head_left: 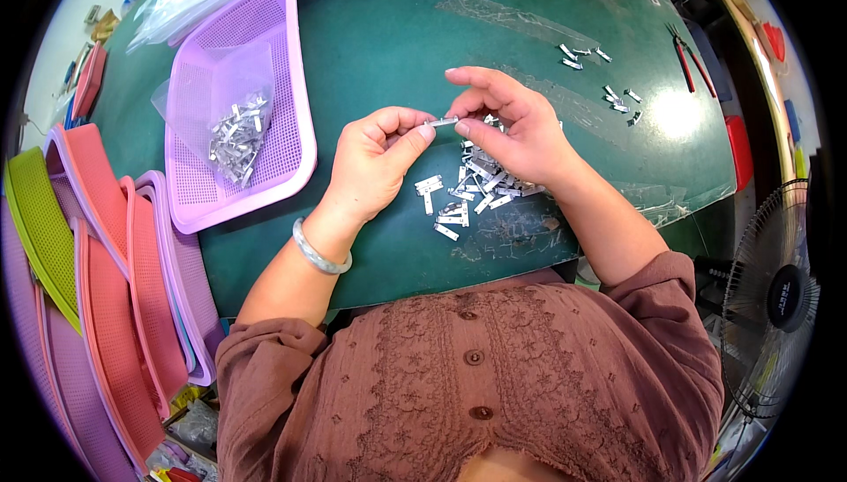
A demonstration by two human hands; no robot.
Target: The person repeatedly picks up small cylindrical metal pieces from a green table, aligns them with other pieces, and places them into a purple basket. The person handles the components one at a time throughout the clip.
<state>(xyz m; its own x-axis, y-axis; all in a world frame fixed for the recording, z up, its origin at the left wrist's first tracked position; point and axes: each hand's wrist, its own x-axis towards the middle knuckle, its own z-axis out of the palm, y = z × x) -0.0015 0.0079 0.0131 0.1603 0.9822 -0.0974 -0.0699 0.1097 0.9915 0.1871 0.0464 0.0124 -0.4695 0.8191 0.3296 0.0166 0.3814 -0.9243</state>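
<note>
Surface: green table mat [397,49].
Hands: left hand [375,164] and right hand [516,129] both pinch one metal clip [442,121].
Handling: probably light, stiff, slippery; grip the ends.

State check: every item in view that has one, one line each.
left hand: pinching one end of the small metal part
right hand: pinching its other end
pile of metal parts: loose on green table
purple basket: holds clear bag of parts
fan: cannot tell if running

My left hand [375,160] and right hand [516,124] meet over the middle, thumb and forefinger pinched in each grip, both bare forearms angling in from the near edge.
</note>
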